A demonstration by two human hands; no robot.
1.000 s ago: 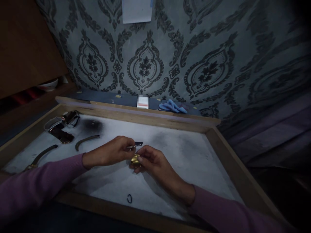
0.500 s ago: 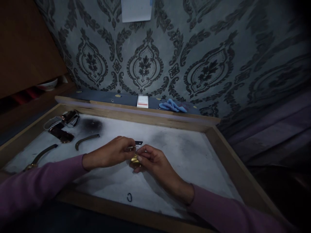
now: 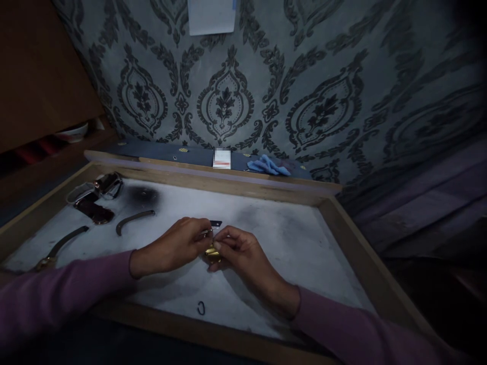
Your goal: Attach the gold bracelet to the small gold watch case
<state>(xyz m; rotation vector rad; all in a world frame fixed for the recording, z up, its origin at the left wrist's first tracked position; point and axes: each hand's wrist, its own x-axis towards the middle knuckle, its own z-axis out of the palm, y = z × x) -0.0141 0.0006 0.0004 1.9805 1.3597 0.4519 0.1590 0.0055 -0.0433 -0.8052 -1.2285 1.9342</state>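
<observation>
My right hand (image 3: 241,253) is closed around a shiny gold watch case (image 3: 212,252), held above the white board with its fingers and thumb. Part of the case is covered by the fingers. My left hand (image 3: 180,242) is closed in a pinch on a thin, pale metal tool (image 3: 206,231), its fingertips right against the top of the watch case. Most of the tool is hidden, so its kind does not show. Just behind the fingertips lies a flat dark piece (image 3: 216,223) with a small hole near its end.
A wooden frame (image 3: 243,183) borders the white board. Left lie several watches (image 3: 95,210), a curved strap piece (image 3: 134,219) and a strap with a gold watch (image 3: 46,262). A small dark loop (image 3: 201,307) lies in front. Behind are a blue cloth (image 3: 268,165) and small white box (image 3: 221,159).
Both hands keep their hold at the watch case. My left wrist has dropped slightly and its fingers have turned a little. The whole view has shifted slightly.
</observation>
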